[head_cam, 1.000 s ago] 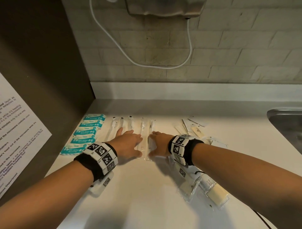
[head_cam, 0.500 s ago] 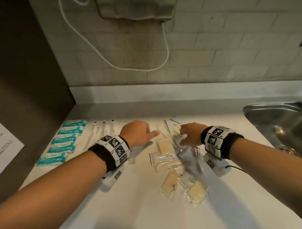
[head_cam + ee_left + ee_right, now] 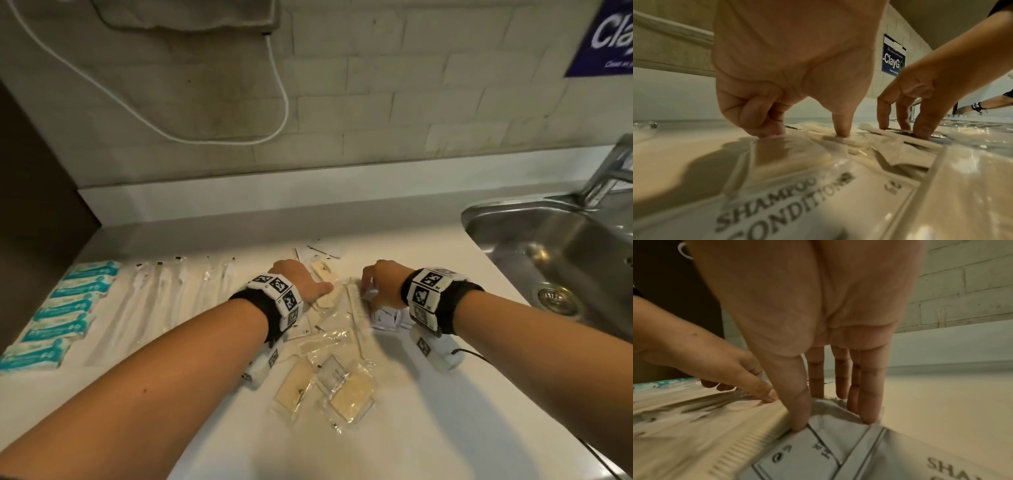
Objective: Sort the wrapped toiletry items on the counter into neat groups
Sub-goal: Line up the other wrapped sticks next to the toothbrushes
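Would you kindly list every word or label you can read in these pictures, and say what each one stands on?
"SHAMPOO" over "CONDITIONE", end blurred: left sachet.
"ClayG": blue sign on the wall; its smaller lines are blurred.
"SHA", cut off by the frame edge: right sachet.
Boxed print on the middle sachet, pinched by the right hand: too blurred to read.
Print on the teal packets: too small to read.

A pale brick wall point(image 3: 376, 102) stands beyond my right hand point(image 3: 383, 284); to its right, a stainless steel sink point(image 3: 548, 246) sits in the white countertop point(image 3: 428, 428) under a blue sign point(image 3: 603, 37).
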The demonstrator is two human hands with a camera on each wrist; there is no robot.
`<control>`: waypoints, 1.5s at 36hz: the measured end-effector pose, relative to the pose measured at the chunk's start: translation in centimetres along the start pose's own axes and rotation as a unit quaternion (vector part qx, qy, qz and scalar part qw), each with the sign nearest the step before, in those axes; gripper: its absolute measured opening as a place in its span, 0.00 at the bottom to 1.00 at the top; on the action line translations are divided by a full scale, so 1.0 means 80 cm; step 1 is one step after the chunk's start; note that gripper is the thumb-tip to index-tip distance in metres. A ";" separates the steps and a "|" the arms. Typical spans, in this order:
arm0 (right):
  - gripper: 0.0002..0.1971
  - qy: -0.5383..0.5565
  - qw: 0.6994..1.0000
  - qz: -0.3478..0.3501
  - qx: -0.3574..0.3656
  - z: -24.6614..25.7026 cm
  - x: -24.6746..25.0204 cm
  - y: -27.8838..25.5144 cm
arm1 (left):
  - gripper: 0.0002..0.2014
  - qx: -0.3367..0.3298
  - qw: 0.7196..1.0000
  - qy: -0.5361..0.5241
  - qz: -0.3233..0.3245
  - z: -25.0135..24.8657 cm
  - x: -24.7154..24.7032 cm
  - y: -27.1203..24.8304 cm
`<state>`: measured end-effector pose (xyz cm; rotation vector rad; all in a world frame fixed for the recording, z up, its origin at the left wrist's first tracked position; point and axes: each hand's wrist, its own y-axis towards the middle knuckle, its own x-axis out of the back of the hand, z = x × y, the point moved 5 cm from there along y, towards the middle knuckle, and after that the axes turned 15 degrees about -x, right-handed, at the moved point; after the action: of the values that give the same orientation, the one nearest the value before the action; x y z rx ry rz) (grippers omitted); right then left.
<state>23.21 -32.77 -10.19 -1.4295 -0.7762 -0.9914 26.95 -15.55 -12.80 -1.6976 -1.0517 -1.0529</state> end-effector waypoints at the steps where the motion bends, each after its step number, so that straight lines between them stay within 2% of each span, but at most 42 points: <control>1: 0.18 0.001 1.000 -0.003 -0.002 -0.003 0.002 0.002 | 0.34 -0.001 1.000 -0.002 0.006 -0.001 -0.001 0.001; 6: 0.16 -0.008 1.000 -0.013 -0.006 -0.007 0.004 0.011 | 0.28 0.009 1.000 -0.023 0.017 -0.001 0.001 -0.001; 12: 0.31 -0.065 0.996 -0.026 0.052 0.012 0.001 0.017 | 0.27 0.051 0.998 -0.034 0.010 -0.003 0.002 -0.011; 15: 0.31 -0.119 0.990 -0.026 0.066 0.020 -0.004 0.018 | 0.24 0.070 0.996 -0.060 0.008 -0.006 0.000 -0.013; 20: 0.31 -0.061 0.996 -0.005 0.060 0.017 0.005 0.022 | 0.17 0.091 0.989 -0.114 0.023 -0.017 -0.001 -0.014; 27: 0.32 -0.007 0.998 0.003 0.062 0.016 0.016 0.025 | 0.13 0.111 0.983 -0.138 0.057 -0.029 0.000 -0.011; 32: 0.32 0.036 0.996 0.010 0.077 0.018 0.030 0.025 | 0.12 0.131 0.980 -0.142 0.039 -0.035 -0.001 -0.012; 36: 0.31 0.074 0.992 -0.011 0.102 0.022 0.047 0.022 | 0.09 0.140 0.982 -0.121 0.038 -0.037 0.002 -0.018; 44: 0.26 0.131 0.976 -0.034 0.168 0.034 0.072 0.001 | 0.09 0.130 0.987 -0.091 0.027 -0.040 0.007 -0.021; 49: 0.25 0.140 0.968 -0.048 0.201 0.045 0.073 -0.011 | 0.08 0.121 0.985 -0.101 0.064 -0.039 0.008 -0.025; 54: 0.21 0.151 0.965 -0.061 0.205 0.048 0.068 -0.017 | 0.09 0.120 0.983 -0.103 0.092 -0.031 0.022 -0.036</control>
<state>24.79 -29.31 -4.54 -0.8594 -0.7931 -1.0411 24.28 -16.71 -9.83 -1.6923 -1.0798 -0.6180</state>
